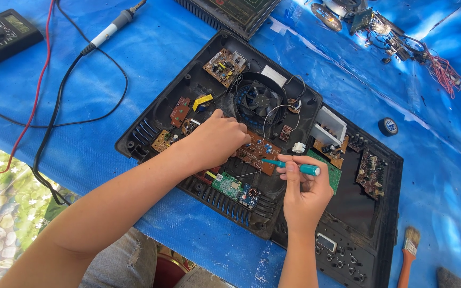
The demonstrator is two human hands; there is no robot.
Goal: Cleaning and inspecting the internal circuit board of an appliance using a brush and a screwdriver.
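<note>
From the head camera we see a black open casing (150,125) on blue sheeting (134,64), with a fan (261,100) at its far middle and small circuit boards scattered inside. Our left hand (217,141) presses fingers together on a brown board (260,152) at the casing's centre. Our right hand (305,194), just right of it, is clamped on a teal screwdriver (300,167) whose tip touches that board. A multimeter (1,37) lies far left, a brush (409,253) near right.
</note>
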